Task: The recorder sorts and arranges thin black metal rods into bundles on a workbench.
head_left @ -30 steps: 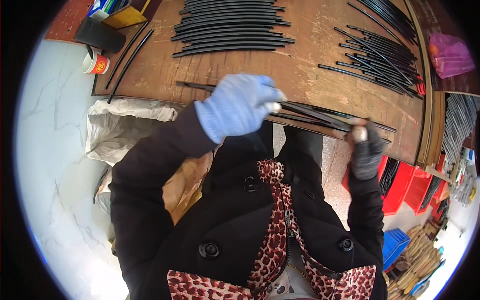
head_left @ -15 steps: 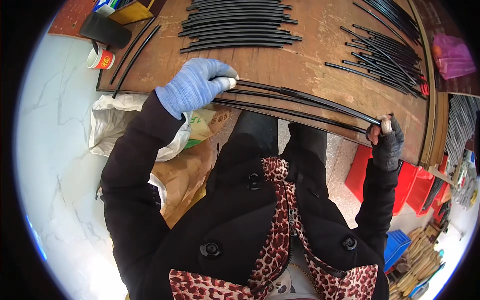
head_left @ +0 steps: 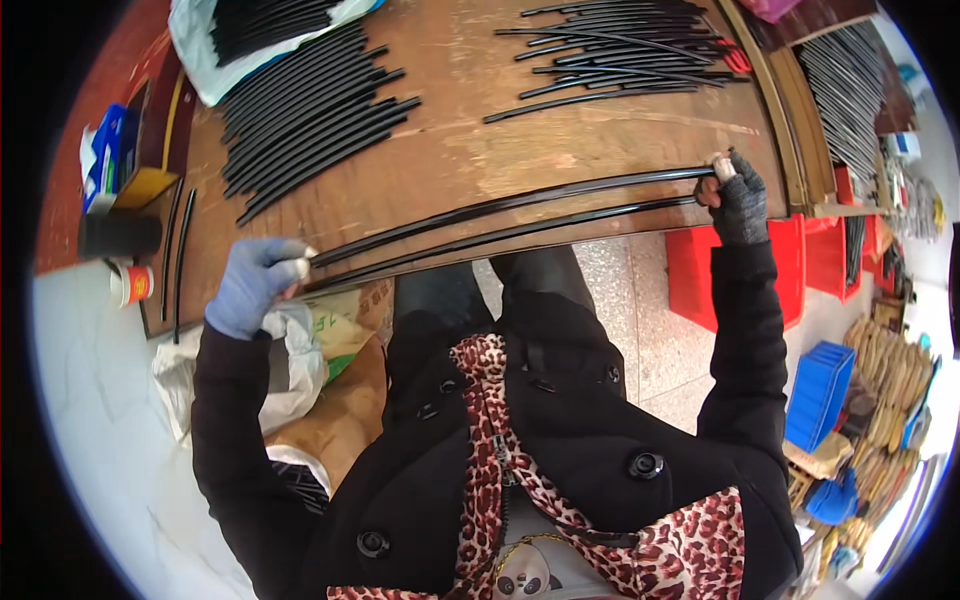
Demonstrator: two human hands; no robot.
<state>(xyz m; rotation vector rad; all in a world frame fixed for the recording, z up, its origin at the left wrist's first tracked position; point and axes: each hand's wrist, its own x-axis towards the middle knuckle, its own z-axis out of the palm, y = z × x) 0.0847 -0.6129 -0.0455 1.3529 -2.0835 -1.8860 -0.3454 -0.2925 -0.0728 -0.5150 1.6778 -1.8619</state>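
Across the middle of the frame, a long black rod (head_left: 600, 184) runs from the blue-gloved left hand (head_left: 257, 283) to the dark-gloved right hand (head_left: 735, 197). Each grip is closed on one end, thumb against fingers, presumably to steady its bending length. A second rod (head_left: 560, 222) lies just below it; whether the fingers pinch that too, I cannot tell. On the tabletop (head_left: 450, 130), a row of rods (head_left: 310, 115) at upper left lies roughly parallel, likely for order; a looser pile (head_left: 620, 50) sits upper right.
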